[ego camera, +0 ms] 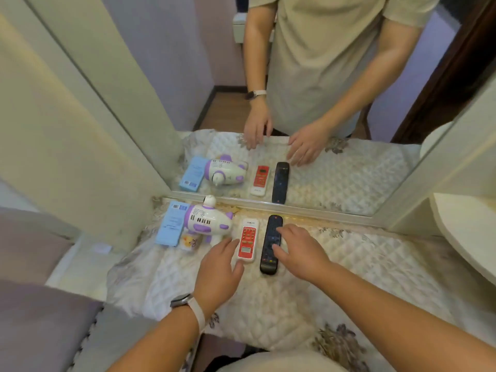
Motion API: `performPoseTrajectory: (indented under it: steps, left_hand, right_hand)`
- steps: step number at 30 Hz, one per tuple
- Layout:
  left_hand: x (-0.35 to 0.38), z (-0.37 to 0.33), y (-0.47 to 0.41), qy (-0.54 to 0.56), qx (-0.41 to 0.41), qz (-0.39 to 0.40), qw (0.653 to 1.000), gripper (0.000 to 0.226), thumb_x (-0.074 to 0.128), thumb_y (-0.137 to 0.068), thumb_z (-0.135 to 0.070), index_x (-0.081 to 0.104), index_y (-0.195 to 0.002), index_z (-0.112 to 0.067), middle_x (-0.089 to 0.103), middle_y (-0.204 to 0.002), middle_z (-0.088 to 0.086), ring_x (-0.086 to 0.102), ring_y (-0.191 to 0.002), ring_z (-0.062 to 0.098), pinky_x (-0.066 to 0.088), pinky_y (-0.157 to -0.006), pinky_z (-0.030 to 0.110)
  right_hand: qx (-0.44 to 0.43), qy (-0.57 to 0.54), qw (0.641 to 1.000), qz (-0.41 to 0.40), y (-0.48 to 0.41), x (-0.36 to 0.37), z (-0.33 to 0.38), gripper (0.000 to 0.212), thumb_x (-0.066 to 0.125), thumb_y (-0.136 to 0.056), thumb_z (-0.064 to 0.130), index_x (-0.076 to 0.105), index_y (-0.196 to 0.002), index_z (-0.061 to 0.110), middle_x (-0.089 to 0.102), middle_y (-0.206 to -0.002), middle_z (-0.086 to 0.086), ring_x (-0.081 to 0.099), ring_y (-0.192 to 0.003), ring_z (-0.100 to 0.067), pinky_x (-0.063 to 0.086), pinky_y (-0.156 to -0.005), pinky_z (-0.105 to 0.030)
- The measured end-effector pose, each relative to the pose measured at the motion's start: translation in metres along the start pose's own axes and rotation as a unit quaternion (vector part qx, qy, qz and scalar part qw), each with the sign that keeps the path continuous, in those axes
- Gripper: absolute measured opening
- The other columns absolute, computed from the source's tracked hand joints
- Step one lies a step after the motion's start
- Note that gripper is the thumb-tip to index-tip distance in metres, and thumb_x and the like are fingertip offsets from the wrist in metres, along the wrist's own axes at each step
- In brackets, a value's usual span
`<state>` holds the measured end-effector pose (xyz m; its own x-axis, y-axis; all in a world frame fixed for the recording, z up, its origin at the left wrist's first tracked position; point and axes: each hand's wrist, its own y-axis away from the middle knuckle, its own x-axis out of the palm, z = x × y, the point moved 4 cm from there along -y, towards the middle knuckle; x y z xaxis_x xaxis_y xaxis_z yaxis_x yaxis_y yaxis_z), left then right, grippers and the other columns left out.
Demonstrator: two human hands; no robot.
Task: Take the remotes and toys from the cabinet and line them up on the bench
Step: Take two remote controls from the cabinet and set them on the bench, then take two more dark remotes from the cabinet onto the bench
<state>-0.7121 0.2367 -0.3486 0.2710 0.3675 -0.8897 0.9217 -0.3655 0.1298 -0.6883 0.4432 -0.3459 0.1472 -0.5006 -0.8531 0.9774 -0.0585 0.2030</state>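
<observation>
1. Right hand (302,255) lies flat over the black remote (268,261). Its fingers are spread and nearly straight, with the forefinger and thumb touching the remote's top face. Nothing is clamped.
2. Left hand (220,265) is also loose, with the fingers apart. The thumb tip sits at the near end of the red-and-white remote (248,240) and the forefinger runs along its left side. I cannot tell if they actually make contact. There is a watch (180,300) with a pale strap on this wrist.
3. The black remote is long and dark, with small coloured buttons. It lies face up, lengthwise toward the far edge of the bench (362,261), with its far tip close to that edge.
4. The red-and-white remote is just beside it on the left and parallel to it, with a small gap between them. It has a red button panel and a grey screen.
5. Further left is a white and purple toy plane (208,218), near the far left corner.
6. A light blue box (171,227) touches the plane's left side, and a small yellow packet (189,241) sits just below the plane.
7. The bench has a white quilted cover with grey floral patches.
8. A mirror (335,167) stands along the far edge, reflecting the row and the person.
9. Grey upholstery (40,318) is on the left and a white rounded tabletop (467,232) is on the right.
</observation>
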Motion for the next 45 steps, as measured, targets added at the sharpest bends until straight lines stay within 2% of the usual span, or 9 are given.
performPoseTrajectory:
  steps: [7,10,14,18,22,28,33,40,45]
  left_hand:
    - [-0.031,-0.010,0.065,-0.109,-0.053,-0.083,0.989,0.048,0.045,-0.086,-0.043,0.058,-0.128,-0.023,0.057,-0.134,0.005,0.055,-0.119,0.027,0.044,-0.096,0.043]
    - [-0.043,-0.010,0.102,-0.115,-0.105,-0.109,0.982,0.052,0.040,-0.089,-0.048,0.056,-0.132,-0.023,0.053,-0.139,0.003,0.049,-0.127,0.025,0.038,-0.103,0.042]
    - [-0.060,-0.003,0.158,-0.124,-0.174,-0.147,0.966,0.051,0.042,-0.093,-0.048,0.052,-0.136,-0.023,0.049,-0.143,0.001,0.044,-0.131,0.023,0.032,-0.107,0.040]
    - [-0.081,-0.011,0.214,-0.195,-0.166,-0.204,0.945,0.042,0.051,-0.088,-0.038,0.061,-0.122,-0.016,0.060,-0.124,0.005,0.053,-0.115,0.024,0.029,-0.101,0.035]
    - [-0.096,-0.012,0.270,-0.233,-0.197,-0.235,0.923,0.041,0.052,-0.086,-0.037,0.063,-0.120,-0.018,0.063,-0.121,0.005,0.052,-0.115,0.023,0.029,-0.101,0.037]
    - [-0.096,-0.003,0.392,-0.247,-0.279,-0.263,0.890,0.039,0.058,-0.086,-0.037,0.065,-0.119,-0.018,0.063,-0.122,0.006,0.056,-0.115,0.026,0.031,-0.101,0.039]
    - [-0.080,-0.006,0.520,-0.244,-0.331,-0.291,0.864,0.040,0.053,-0.086,-0.039,0.067,-0.117,-0.018,0.064,-0.121,0.006,0.058,-0.114,0.026,0.034,-0.101,0.040]
    - [-0.056,-0.034,0.694,-0.226,-0.441,-0.333,0.802,0.041,0.051,-0.088,-0.039,0.065,-0.121,-0.019,0.063,-0.126,0.005,0.055,-0.121,0.026,0.039,-0.104,0.044]
    - [-0.044,-0.047,0.791,-0.219,-0.517,-0.374,0.738,0.041,0.052,-0.090,-0.039,0.064,-0.124,-0.019,0.061,-0.129,0.005,0.053,-0.123,0.025,0.037,-0.105,0.045]
  right_hand:
    - [-0.228,0.092,0.969,-0.014,0.005,-0.002,0.034,0.049,0.045,-0.088,0.045,0.063,-0.121,0.015,0.063,-0.121,-0.005,0.059,-0.108,-0.029,0.051,-0.081,-0.040]
    - [-0.307,0.104,0.946,0.001,0.015,0.004,0.062,0.052,0.042,-0.085,0.049,0.067,-0.112,0.013,0.067,-0.114,-0.007,0.063,-0.100,-0.031,0.054,-0.075,-0.040]
    - [-0.408,0.115,0.905,0.010,0.040,0.011,0.108,0.049,0.046,-0.085,0.047,0.066,-0.113,0.012,0.068,-0.111,-0.009,0.063,-0.097,-0.030,0.054,-0.074,-0.041]
    - [-0.479,0.111,0.871,0.012,0.073,0.017,0.150,0.045,0.048,-0.085,0.044,0.065,-0.114,0.014,0.066,-0.114,-0.010,0.062,-0.100,-0.031,0.052,-0.074,-0.041]
    - [-0.544,0.107,0.832,0.017,0.114,0.020,0.189,0.046,0.048,-0.084,0.045,0.064,-0.114,0.015,0.065,-0.115,-0.009,0.061,-0.103,-0.030,0.052,-0.079,-0.040]
    - [-0.641,0.127,0.757,0.022,0.210,0.049,0.249,0.050,0.043,-0.090,0.049,0.060,-0.124,0.016,0.061,-0.122,-0.006,0.056,-0.112,-0.027,0.049,-0.088,-0.040]
    - [-0.688,0.110,0.716,0.038,0.320,0.087,0.285,0.046,0.048,-0.090,0.047,0.063,-0.118,0.015,0.063,-0.119,-0.007,0.057,-0.109,-0.030,0.049,-0.082,-0.042]
    - [-0.776,0.107,0.619,0.052,0.475,0.130,0.340,0.047,0.045,-0.090,0.047,0.063,-0.119,0.014,0.064,-0.121,-0.008,0.059,-0.109,-0.029,0.049,-0.087,-0.041]
    - [-0.832,0.096,0.543,0.063,0.567,0.152,0.373,0.048,0.044,-0.090,0.048,0.063,-0.120,0.015,0.064,-0.120,-0.007,0.059,-0.109,-0.029,0.051,-0.084,-0.041]
